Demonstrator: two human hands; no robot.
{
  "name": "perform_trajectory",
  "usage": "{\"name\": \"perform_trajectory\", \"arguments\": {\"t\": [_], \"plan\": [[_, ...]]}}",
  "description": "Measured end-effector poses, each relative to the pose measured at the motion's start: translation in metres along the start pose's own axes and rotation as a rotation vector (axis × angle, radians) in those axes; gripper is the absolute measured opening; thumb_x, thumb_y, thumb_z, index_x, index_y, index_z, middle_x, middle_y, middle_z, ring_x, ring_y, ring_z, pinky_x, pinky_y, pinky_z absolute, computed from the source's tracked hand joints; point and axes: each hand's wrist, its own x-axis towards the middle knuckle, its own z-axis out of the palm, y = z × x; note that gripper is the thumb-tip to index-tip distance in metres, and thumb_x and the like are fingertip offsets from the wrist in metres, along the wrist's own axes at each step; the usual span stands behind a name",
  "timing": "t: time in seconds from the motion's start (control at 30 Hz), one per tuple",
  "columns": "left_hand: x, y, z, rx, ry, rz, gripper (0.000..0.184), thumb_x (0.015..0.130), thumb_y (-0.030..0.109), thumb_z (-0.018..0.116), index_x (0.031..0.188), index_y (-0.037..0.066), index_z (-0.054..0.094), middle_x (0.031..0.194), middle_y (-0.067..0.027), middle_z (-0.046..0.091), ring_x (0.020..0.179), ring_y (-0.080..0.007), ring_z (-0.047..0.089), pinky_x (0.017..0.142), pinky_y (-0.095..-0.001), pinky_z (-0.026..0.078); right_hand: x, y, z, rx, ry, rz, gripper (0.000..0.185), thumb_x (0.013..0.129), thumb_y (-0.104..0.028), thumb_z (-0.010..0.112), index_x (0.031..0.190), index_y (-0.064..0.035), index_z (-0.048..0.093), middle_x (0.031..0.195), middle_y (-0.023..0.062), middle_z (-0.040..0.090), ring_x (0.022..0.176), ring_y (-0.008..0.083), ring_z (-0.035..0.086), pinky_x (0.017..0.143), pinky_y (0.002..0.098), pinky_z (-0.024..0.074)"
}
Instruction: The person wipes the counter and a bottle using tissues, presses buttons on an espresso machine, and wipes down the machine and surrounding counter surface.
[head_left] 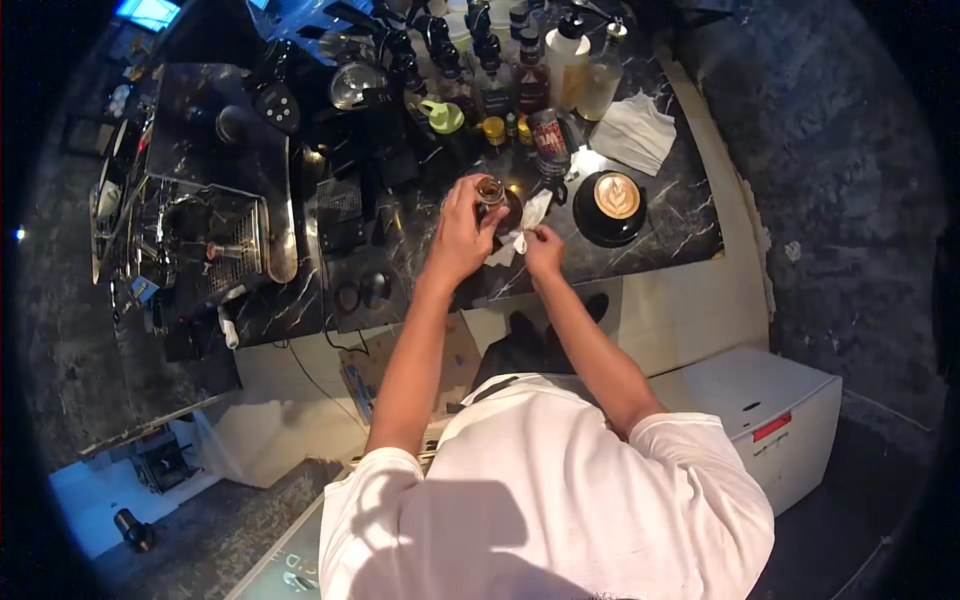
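Observation:
My left hand [464, 228] is closed around a small brown glass container [490, 189], its round mouth facing up toward me. The fingers hide most of its side. Just to the right, my right hand [543, 250] pinches a crumpled white tissue [535, 210]. Part of the tissue hangs down to the dark marble counter between the two hands. A latte with leaf-patterned foam [617, 196] stands right of my right hand, in a black cup on a black saucer [608, 236]. Behind my hands stands a can with red and white print [549, 137].
Syrup bottles [531, 75] and two pump bottles [567, 55] line the back of the counter. A white cloth [637, 135] lies at the right. A green scoop [441, 116] is behind my left hand. An espresso machine [215, 150] fills the left side. A white chest [765, 415] stands below right.

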Motion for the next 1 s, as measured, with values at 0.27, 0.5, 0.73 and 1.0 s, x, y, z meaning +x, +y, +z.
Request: {"name": "perform_trajectory", "arguments": {"t": [0.27,0.5,0.73,1.0], "plan": [[0.013,-0.002,0.001,-0.308,-0.092,0.066,0.033,0.084,-0.003,0.068,0.116,0.001,0.06,0.125,-0.0121,0.063,0.104,-0.0212,0.062,0.088,-0.0323,0.049,-0.057,-0.152,-0.022,0.206,0.03,-0.142,0.013,0.083,-0.008,0.066,0.092,0.0022,0.067,0.082,0.0107,0.066,0.067,0.0223,0.055,0.063,0.034,0.0465],[0.008,-0.004,0.005,-0.337,-0.046,-0.019,0.025,0.085,-0.001,0.071,0.108,0.001,0.063,0.123,-0.011,0.065,0.102,-0.0209,0.062,0.086,-0.0312,0.049,-0.043,-0.047,0.001,-0.005,0.102,-0.135,0.011,0.081,-0.008,0.068,0.083,0.0013,0.063,0.079,0.0106,0.065,0.065,0.0235,0.055,0.062,0.0349,0.0459],[0.005,-0.004,0.01,-0.218,0.055,0.016,0.024,0.079,0.006,0.076,0.101,-0.001,0.068,0.103,-0.0096,0.07,0.083,-0.0215,0.064,0.077,-0.0303,0.05,-0.015,-0.017,-0.02,-0.13,-0.005,0.0,0.01,0.079,-0.007,0.066,0.086,0.0001,0.067,0.072,0.0106,0.065,0.063,0.0237,0.056,0.062,0.0341,0.0468],[0.02,0.009,0.053,-0.077,0.535,-0.075,0.012,0.083,0.013,0.073,0.087,0.002,0.07,0.083,-0.0062,0.073,0.066,-0.0152,0.063,0.065,-0.0268,0.05,-0.029,-0.017,-0.087,0.275,0.053,0.325,0.019,0.084,-0.007,0.063,0.1,-0.0015,0.072,0.084,0.0067,0.068,0.069,0.0161,0.058,0.066,0.0278,0.0475]]}}
